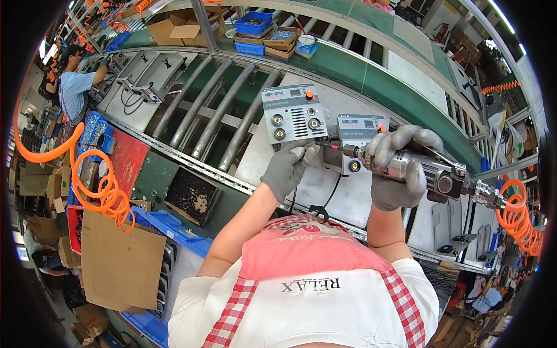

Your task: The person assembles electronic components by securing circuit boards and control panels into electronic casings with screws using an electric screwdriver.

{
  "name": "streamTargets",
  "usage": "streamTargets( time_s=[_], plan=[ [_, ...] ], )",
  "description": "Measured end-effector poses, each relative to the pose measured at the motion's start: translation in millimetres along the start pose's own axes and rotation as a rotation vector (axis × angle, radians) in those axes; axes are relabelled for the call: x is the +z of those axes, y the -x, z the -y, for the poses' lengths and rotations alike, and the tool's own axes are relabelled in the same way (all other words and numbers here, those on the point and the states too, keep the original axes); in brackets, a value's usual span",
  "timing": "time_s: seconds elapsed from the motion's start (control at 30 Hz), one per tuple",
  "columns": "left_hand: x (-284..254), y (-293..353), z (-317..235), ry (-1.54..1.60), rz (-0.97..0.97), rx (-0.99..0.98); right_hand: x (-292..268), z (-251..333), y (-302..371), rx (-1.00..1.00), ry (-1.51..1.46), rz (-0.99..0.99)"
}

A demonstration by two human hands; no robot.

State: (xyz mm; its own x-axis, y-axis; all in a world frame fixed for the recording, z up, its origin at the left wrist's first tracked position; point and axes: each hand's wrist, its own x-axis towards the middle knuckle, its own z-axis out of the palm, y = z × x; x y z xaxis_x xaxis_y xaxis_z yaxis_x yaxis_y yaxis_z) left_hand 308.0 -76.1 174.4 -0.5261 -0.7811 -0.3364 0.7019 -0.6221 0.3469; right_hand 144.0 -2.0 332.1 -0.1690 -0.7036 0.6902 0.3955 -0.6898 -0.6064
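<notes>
My right hand [390, 188], in a grey glove, is wrapped round a metal air screwdriver [441, 182] lying roughly level, its bit pointing left. In the same kind of glove, my left hand [283, 177] pinches with thumb and fingers near the bit's tip, at the bottom edge of a grey machine with a front panel [293, 116]. Whatever is between those fingers is too small to make out. That machine has an orange knob, brass sockets and vent slots. A second similar machine [354, 130] stands to its right, partly hidden by the screwdriver and my right hand.
Metal rollers [200, 101] lie left of the machines. A tray of small black parts [191, 196] sits nearer me. Blue bins [253, 23] stand at the back. Orange coiled hoses hang at left [96, 182] and right [515, 223]. A person [75, 87] works at far left.
</notes>
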Motion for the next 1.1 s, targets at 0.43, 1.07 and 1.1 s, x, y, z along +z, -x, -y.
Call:
streamTargets(
  time_s=[0.43,1.07,1.1],
  plan=[
    [30,-1,32,-0.034,-0.008,-0.172,-18,10,19,0.021,-0.003,-0.065],
    [27,-22,81,-0.673,-0.207,0.048,-73,13,9,-0.107,0.202,-0.201],
    [24,-29,84,-0.673,-0.201,0.042,-81,12,8,-0.109,0.210,-0.204]
  ],
)
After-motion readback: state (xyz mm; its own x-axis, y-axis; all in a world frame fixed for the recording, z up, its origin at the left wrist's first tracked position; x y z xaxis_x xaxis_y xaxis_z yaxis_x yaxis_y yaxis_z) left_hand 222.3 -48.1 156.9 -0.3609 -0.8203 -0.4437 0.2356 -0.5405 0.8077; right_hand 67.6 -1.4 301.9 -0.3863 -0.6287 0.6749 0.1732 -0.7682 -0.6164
